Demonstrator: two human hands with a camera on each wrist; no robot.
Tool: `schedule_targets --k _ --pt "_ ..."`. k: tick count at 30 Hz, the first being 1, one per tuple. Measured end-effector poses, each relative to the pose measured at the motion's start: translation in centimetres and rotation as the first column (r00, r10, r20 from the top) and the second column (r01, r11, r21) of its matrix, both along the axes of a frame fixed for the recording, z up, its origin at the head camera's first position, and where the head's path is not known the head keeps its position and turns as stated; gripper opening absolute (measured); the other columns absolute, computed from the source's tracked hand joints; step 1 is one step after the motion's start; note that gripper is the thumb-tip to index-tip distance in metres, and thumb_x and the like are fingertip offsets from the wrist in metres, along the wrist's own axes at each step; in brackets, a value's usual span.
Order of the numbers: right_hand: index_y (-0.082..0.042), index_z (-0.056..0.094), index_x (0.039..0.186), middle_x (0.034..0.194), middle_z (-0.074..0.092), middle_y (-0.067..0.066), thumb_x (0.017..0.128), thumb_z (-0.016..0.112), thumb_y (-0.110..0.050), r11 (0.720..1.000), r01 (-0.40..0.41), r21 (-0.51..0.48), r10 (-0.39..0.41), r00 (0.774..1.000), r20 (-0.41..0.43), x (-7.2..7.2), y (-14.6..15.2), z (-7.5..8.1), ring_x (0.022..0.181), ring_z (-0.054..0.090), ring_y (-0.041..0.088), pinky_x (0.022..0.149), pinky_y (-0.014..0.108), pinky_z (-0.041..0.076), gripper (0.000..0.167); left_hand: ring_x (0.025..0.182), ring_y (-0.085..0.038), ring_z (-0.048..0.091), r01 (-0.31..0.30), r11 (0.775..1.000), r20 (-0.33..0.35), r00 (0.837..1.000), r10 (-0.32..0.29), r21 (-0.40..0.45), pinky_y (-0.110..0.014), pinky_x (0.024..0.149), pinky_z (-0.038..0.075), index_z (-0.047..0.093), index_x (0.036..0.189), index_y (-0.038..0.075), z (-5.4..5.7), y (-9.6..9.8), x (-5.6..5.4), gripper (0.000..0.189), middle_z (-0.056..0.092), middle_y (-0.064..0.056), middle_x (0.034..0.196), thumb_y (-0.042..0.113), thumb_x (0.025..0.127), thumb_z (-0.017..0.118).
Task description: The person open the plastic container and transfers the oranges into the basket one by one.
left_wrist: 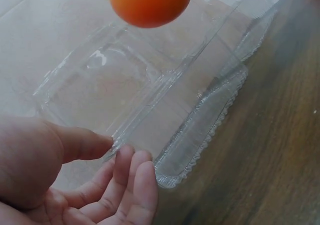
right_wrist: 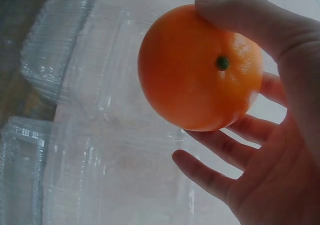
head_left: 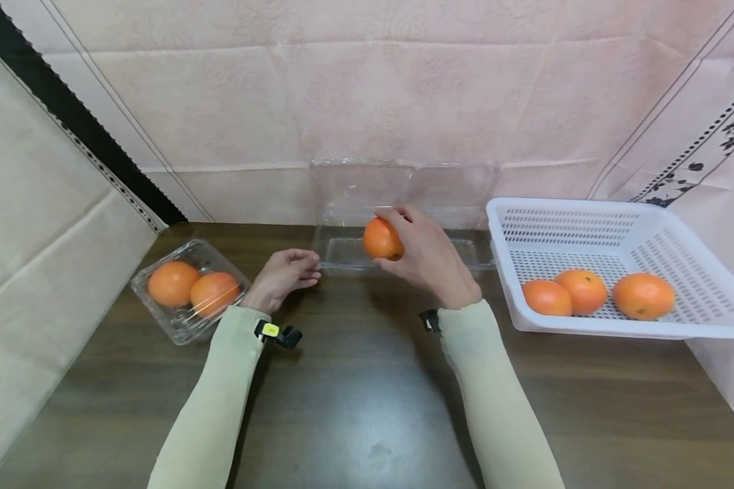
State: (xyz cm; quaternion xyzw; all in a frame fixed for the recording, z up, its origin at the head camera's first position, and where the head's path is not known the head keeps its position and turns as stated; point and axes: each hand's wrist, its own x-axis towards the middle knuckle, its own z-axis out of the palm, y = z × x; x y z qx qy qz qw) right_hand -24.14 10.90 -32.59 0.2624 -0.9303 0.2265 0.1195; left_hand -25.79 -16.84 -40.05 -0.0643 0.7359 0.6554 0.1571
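Note:
My right hand (head_left: pixel 421 255) grips an orange (head_left: pixel 382 239) between thumb and fingers, holding it just above the open clear plastic clamshell box (head_left: pixel 397 204) at the back of the table. In the right wrist view the orange (right_wrist: pixel 200 67) shows its green stem spot, with the clamshell (right_wrist: pixel 90 135) below it. My left hand (head_left: pixel 287 272) rests on the table by the box's front left corner, fingers relaxed and holding nothing. The left wrist view shows my left fingers (left_wrist: pixel 125 185) by the clamshell's ridged rim (left_wrist: pixel 200 135), with the orange (left_wrist: pixel 150 2) hanging overhead.
A closed clear box (head_left: pixel 186 288) with two oranges sits at the left. A white perforated basket (head_left: pixel 618 265) at the right holds three oranges. Pink cloth (head_left: pixel 367 102) backs the dark wooden table (head_left: pixel 355 407).

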Motion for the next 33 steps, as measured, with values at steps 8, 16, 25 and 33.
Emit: schedule_targets --k 8,16,25,33 --pt "-0.020 0.055 0.142 0.130 0.056 0.005 0.083 0.084 -0.029 1.000 -0.015 -0.008 0.015 1.000 -0.019 0.5 0.4 0.4 0.109 0.057 0.024 0.100 0.042 0.058 0.066 0.103 -0.017 0.065 0.008 1.000 0.011 1.000 -0.008 -0.021 -0.023 0.091 0.062 0.045 0.146 -0.002 0.0 -0.3 -0.1 0.046 0.055 -0.023 0.135 0.026 0.110 0.048" --pt "-0.020 0.055 0.142 0.129 0.058 0.003 0.083 0.083 -0.029 1.000 -0.020 -0.003 0.020 1.000 0.021 0.6 0.7 0.9 0.108 0.057 0.022 0.100 0.041 0.057 0.066 0.101 -0.017 0.066 0.022 0.999 0.022 1.000 -0.021 -0.027 -0.024 0.090 0.062 0.045 0.145 -0.003 0.1 -0.4 0.0 0.046 0.055 -0.023 0.134 0.025 0.109 0.049" --pt "-0.023 0.055 0.141 0.130 0.057 0.000 0.083 0.084 -0.030 1.000 0.011 -0.021 -0.009 0.997 0.077 1.1 1.5 1.5 0.110 0.056 0.021 0.098 0.042 0.057 0.065 0.106 -0.021 0.066 0.013 1.000 0.034 0.999 -0.012 -0.027 -0.023 0.088 0.062 0.047 0.143 0.000 0.3 -0.2 -0.1 0.042 0.056 -0.022 0.134 0.024 0.108 0.051" --pt "-0.022 0.057 0.139 0.129 0.056 -0.001 0.082 0.084 -0.028 1.000 0.004 -0.023 -0.003 0.998 0.063 1.4 1.9 1.9 0.110 0.055 0.020 0.098 0.041 0.056 0.063 0.104 -0.020 0.066 0.002 1.000 0.032 0.999 -0.001 -0.024 -0.023 0.088 0.062 0.048 0.142 0.000 0.2 -0.1 -0.1 0.042 0.056 -0.022 0.134 0.024 0.108 0.052"
